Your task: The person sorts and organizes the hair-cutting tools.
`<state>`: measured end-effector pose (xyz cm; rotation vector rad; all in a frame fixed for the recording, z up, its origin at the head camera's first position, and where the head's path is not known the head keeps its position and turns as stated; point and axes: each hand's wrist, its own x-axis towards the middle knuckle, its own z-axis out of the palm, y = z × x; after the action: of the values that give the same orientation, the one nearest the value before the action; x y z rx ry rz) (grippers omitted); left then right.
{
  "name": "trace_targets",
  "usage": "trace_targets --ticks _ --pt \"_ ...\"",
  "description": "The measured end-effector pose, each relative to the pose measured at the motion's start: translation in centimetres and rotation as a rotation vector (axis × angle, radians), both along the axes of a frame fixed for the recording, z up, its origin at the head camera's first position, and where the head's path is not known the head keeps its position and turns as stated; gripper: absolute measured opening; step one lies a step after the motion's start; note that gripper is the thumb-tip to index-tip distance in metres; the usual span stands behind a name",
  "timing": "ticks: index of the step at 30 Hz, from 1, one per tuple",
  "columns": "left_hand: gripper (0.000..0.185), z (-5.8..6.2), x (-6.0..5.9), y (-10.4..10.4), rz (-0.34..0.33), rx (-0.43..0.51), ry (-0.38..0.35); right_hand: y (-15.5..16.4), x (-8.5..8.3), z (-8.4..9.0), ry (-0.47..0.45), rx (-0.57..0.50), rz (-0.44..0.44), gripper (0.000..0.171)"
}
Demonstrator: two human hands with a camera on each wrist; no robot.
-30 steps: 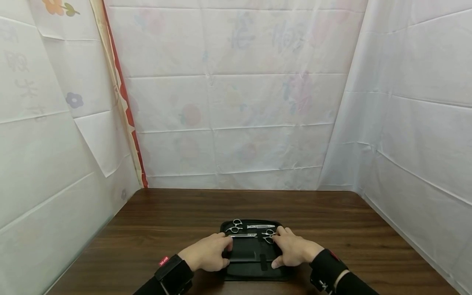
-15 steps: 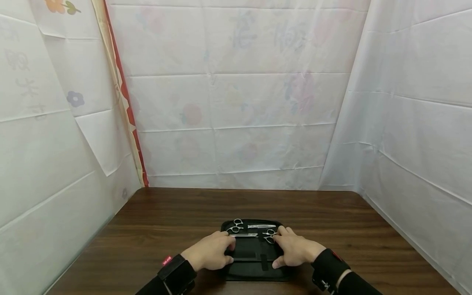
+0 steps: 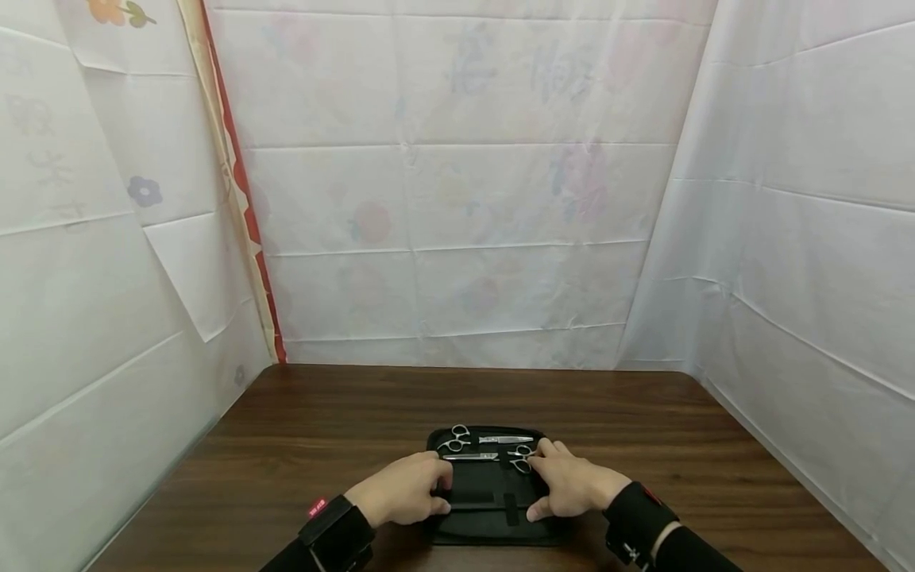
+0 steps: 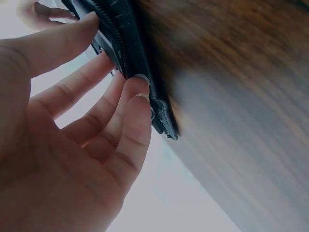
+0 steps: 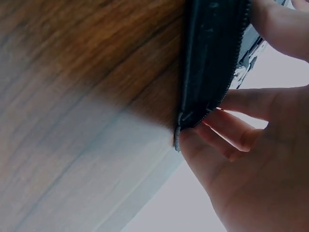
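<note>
Though held at both sides, judged liable to spill

As seen from above, found the black case inside up on the wooden table, grasped at its side edges by the left hand and right hand. Noted the far scissors and near scissors lying across its far part. Judged an uneven lift likely to slide either pair loose, and a stray finger likely to nudge the nearer one. Found no brand legible on the case. Could not read the lettering on the red tag at the left wristband, nor the faint characters on the white sheet.
</note>
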<state>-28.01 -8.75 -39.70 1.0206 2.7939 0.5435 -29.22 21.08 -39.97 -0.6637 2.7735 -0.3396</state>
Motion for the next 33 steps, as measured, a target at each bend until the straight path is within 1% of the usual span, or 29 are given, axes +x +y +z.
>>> trace_targets --ticks 7,12,16,21,26,29,31,33 --pt "0.016 0.0 -0.2 0.3 0.022 -0.022 0.017 0.5 -0.1 -0.3 0.017 -0.043 0.02 0.077" --pt "0.017 0.1 -0.3 0.5 0.028 -0.026 0.001 1.1 0.0 -0.3 0.015 -0.08 0.038 0.077" --pt "0.018 0.2 -0.3 0.7 0.034 -0.027 0.004 1.5 0.1 -0.1 0.008 -0.105 0.049 0.075" --pt "0.018 0.2 -0.3 0.9 0.03 -0.034 0.016 1.9 0.1 0.3 -0.013 -0.162 0.059 0.068" --pt "0.016 0.3 -0.4 0.8 0.031 -0.027 0.001 2.1 -0.1 0.8 0.003 -0.222 0.045 0.063" --pt "0.016 0.5 -0.4 0.7 0.025 -0.022 -0.012 2.2 -0.3 1.2 0.012 -0.231 0.037 0.06" --pt "0.015 0.7 -0.5 0.5 0.022 -0.022 -0.013 2.2 -0.4 1.7 0.03 -0.217 0.04 0.059" --pt "0.013 0.9 -0.8 0.4 0.02 -0.026 0.005 2.3 -0.6 2.2 0.04 -0.211 0.038 0.057"
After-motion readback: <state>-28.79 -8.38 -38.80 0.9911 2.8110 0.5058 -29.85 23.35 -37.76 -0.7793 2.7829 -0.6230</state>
